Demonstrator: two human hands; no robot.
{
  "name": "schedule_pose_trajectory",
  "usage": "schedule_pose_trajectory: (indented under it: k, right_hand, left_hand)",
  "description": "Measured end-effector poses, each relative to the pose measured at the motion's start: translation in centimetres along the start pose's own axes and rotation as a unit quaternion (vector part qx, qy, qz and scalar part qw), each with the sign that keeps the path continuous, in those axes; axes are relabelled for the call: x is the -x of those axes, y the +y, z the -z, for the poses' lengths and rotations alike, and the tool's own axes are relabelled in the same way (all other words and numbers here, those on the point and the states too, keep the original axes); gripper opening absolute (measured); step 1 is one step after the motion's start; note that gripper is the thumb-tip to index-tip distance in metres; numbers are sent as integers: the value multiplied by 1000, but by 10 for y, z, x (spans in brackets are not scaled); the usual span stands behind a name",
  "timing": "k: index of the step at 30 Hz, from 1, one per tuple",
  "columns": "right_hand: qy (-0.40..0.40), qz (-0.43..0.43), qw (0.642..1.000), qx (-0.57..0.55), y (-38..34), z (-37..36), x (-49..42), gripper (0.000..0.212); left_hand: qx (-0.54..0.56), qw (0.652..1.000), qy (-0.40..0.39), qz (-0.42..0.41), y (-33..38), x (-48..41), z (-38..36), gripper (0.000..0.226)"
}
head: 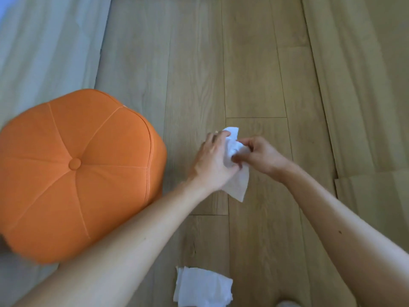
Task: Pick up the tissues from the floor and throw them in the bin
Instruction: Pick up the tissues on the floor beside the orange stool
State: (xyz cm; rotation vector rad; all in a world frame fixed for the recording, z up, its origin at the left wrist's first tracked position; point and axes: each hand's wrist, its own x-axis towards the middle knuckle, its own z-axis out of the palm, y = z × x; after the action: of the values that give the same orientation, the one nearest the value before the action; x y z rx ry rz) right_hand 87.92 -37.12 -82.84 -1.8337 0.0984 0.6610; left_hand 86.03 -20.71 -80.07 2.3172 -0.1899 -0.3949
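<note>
Together, our left hand and right hand pinch one white tissue with closed fingers; we should bunch it tightly, then collect the second tissue on the floor.

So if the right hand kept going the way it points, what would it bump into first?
The right hand points left, into the tissue it already pinches; just behind that is the left hand. The orange stool lies further on, probably lower.
</note>
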Motion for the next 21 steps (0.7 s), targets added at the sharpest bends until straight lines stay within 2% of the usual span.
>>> schedule_pose_trajectory:
  k: [3, 5, 8, 10, 13, 15, 19, 21]
  right_hand:
    - [21, 9, 995, -102, -12, -16, 21, 12]
    - [88, -4, 986, -142, -9, -37, 32, 17]
    - [271, 27, 960, -59, 11, -74, 57, 17]
    - [293, 94, 951, -2, 27, -101, 85, 21]
    - [174, 204, 959, 88, 58, -134, 126, 21]
    - [76, 275, 943, 174, 74, -141, 143, 17]
    - [-114, 379, 855, 336, 92, -162, 158, 25]
    - [-214, 400, 779, 433, 99, -172, 159, 40]
  left_hand:
    - [-28, 998, 35, -42, 2, 7, -2, 50]
    - [-61, 997, 38, -32, -3, 20, -5, 40]
    - [-127, 991, 22, -21, -14, 37, -10, 33]
    - [-136, 990, 9, -29, -19, 57, -10, 35]
    - [-134, 990, -15, -38, -32, 100, -10, 43]
    - [-145, 988, -26, -49, -42, 124, -12, 45]
    - [-174, 984, -27, -17, -71, 173, -11, 45]
    - [-187, 982, -25, 3, -87, 194, -10, 46]
